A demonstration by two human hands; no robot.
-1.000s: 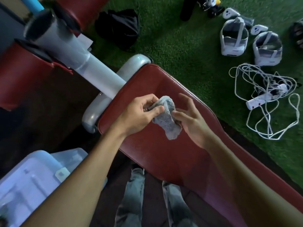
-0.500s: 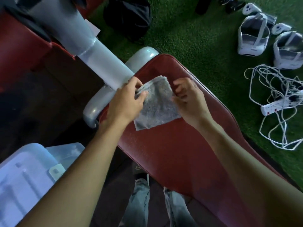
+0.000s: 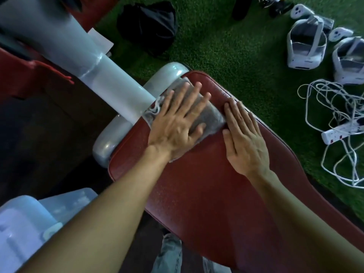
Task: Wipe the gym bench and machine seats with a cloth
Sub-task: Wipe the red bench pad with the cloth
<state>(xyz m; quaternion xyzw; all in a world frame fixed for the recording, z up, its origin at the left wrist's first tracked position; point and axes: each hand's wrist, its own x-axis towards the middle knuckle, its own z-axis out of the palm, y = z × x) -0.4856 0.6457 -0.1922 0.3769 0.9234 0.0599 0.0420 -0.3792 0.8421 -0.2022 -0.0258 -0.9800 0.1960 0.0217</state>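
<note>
This is looking like a gym floor. A padded red bench (image 3: 206, 184) is lying under the fingers (image 3: 185, 99) of both flat hands, its far end sitting on a rounded grey metal frame (image 3: 167, 73) just beyond the fingertips. A thick pale machine post (image 3: 102, 79) is rising to the left of the fingers, with more red padding (image 3: 23, 75) showing further left. Green artificial turf (image 3: 236, 48) is covering the ground beyond and to the right of the fingers, as training areas often have.
</note>
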